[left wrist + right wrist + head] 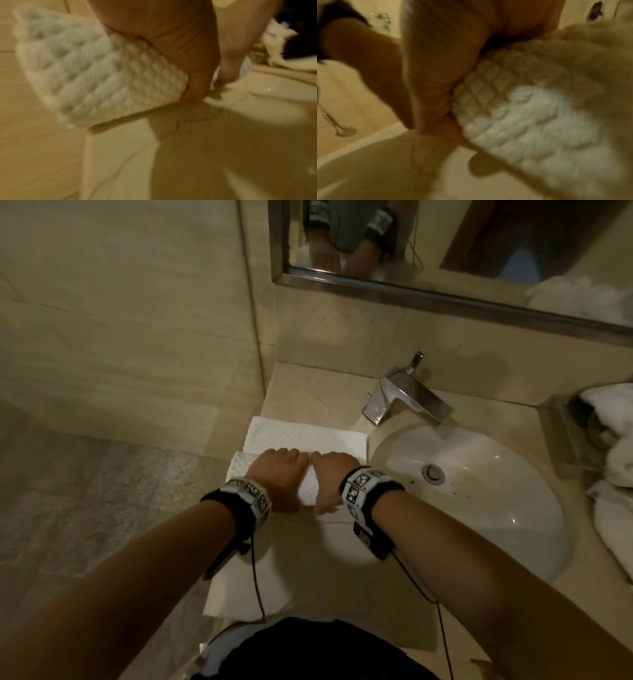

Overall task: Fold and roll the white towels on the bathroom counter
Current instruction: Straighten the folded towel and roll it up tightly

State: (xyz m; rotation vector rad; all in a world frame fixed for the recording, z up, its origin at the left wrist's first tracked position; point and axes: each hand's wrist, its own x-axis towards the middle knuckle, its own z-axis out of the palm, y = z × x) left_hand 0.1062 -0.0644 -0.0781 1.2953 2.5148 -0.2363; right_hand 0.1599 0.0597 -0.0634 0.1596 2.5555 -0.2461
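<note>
Beige bathroom counter (301, 392), head view: left hand (279, 474) and right hand (330, 477) curl over the white towel (305, 440), rolling it beside the sink (479, 474). Wrist views (blurred): thumbs tucked underneath, likely keeping the roll tight.

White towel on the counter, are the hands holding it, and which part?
Yes. Both hands, left hand and right hand, grip the white towel along its rolled near portion.
</note>
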